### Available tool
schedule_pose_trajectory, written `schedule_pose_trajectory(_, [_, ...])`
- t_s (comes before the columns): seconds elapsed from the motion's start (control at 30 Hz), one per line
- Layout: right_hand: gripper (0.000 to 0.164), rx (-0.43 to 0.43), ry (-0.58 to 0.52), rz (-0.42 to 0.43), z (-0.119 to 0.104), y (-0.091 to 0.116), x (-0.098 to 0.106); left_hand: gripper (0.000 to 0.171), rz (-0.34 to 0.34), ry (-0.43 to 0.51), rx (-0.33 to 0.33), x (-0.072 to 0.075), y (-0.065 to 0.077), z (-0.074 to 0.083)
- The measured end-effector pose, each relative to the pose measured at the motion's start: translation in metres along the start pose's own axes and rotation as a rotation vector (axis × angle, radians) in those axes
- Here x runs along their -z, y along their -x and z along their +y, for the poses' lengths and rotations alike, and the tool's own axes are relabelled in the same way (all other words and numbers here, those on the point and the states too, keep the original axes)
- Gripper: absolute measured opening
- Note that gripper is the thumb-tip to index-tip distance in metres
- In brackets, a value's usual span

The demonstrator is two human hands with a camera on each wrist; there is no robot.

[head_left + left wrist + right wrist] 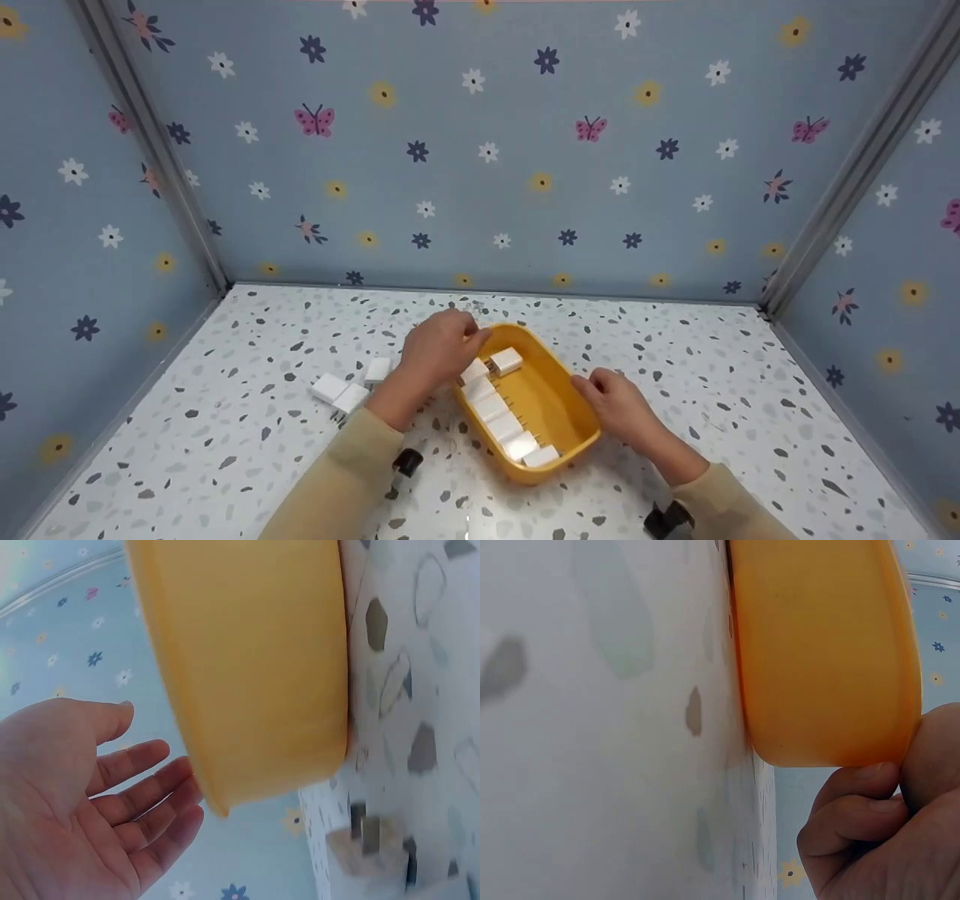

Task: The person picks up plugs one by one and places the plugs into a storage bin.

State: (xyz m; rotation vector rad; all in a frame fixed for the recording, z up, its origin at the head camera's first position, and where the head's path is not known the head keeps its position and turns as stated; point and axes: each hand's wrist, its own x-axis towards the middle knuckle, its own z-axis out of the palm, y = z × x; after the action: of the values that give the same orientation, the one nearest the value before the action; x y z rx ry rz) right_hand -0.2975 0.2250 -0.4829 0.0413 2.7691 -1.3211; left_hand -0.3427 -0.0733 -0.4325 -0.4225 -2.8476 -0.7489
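Observation:
A yellow plastic bin (551, 390) sits at a slant on the table, with several white plug adapters (491, 407) lined up along its left side, metal prongs showing. One more plug adapter (506, 361) lies near its far end. My right hand (622, 409) pinches the bin's right rim between thumb and curled fingers (855, 817). At the far left rim is my left hand (442, 349); in the left wrist view its thumb stands apart and its loosely bent fingers (150, 787) reach the rim, holding nothing.
Left of the bin, a few white plug adapters (328, 388) lie on the speckled table (675, 352), partly behind the left forearm. Blue flowered panels (480, 150) enclose the table at the back and both sides.

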Motion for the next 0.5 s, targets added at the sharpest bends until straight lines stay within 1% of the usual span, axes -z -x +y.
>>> schedule_pose_trajectory(0.2, [0.034, 0.003, -0.006, 0.001, 0.001, 0.000, 0.000, 0.032, 0.022, 0.028, 0.062, 0.018, 0.011, -0.019])
schedule_pose_trajectory(0.37, [0.035, -0.007, -0.010, 0.000, 0.001, 0.000, -0.001, 0.031, 0.046, 0.053, 0.085, 0.031, 0.020, -0.039])
schedule_pose_trajectory(0.5, [0.034, -0.012, -0.010, -0.001, -0.001, 0.000, -0.001, 0.032, 0.061, 0.051, 0.106, 0.042, 0.026, -0.057])
